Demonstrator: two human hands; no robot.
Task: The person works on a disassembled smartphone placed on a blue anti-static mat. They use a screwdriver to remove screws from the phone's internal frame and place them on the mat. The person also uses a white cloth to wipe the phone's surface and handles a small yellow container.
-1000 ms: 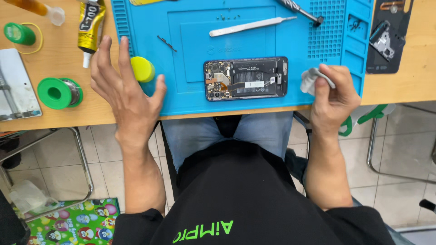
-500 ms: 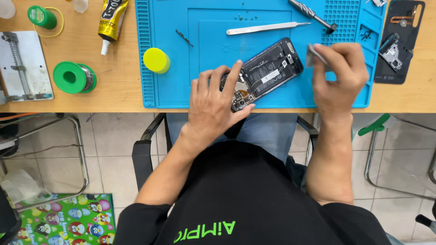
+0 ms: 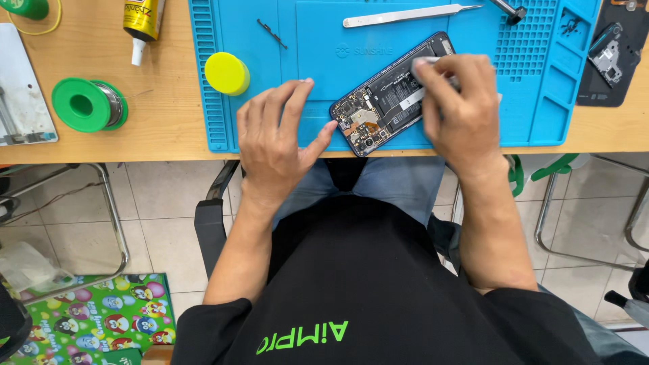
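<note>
Head view: opened phone (image 3: 395,94) on blue mat (image 3: 324,67), tilted toward 2 o'clock; left hand (image 3: 277,135) spread flat, thumb touching its 8 o'clock edge, holding nothing; right hand (image 3: 460,108) pinching a small white wad (image 3: 422,62) against the phone; yellow cap (image 3: 227,73) at 9 o'clock

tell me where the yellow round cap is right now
In the head view, the yellow round cap sits on the left edge of the blue silicone work mat, just beyond the left hand and right of the green solder spool.
</note>
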